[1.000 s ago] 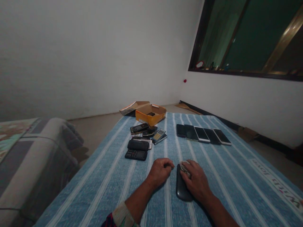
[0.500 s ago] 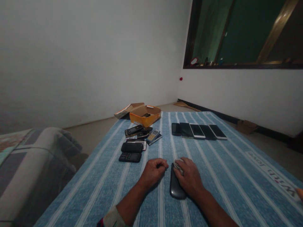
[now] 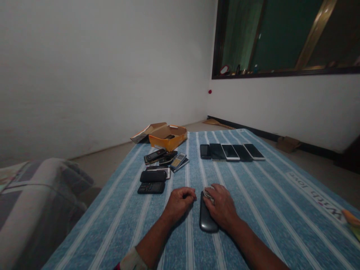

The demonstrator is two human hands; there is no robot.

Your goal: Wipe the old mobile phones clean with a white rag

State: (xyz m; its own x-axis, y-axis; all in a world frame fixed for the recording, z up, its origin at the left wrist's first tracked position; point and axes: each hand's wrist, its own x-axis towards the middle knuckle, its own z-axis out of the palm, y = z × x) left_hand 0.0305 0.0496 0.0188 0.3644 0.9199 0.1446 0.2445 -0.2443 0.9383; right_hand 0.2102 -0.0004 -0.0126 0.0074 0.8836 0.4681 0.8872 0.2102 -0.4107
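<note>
A dark grey phone (image 3: pixel 208 219) lies lengthwise on the blue striped cloth, close in front of me. My right hand (image 3: pixel 221 204) rests over its far right part, fingers bent round a small white bundle (image 3: pixel 207 194), cloth or cord; I cannot tell which. Much of that bundle is hidden under the fingers. To the left of the phone, apart from it, my left hand (image 3: pixel 180 202) rests on the cloth with its fingers curled in and nothing visible in them. Nearest to it on the left are a black keypad phone (image 3: pixel 151 188) and a black rounded case-like object (image 3: pixel 153 176).
Several old phones (image 3: pixel 177 161) lie in a loose pile beyond my left hand. Behind them stands an open orange box (image 3: pixel 168 143). Flat smartphones (image 3: pixel 230 152) form a row at the back right. An orange and green object (image 3: pixel 351 221) shows at the right edge.
The view has shifted slightly, so most things sit a little further left. Both hands keep much the same pose. More of the orange and green object shows at the right edge.
</note>
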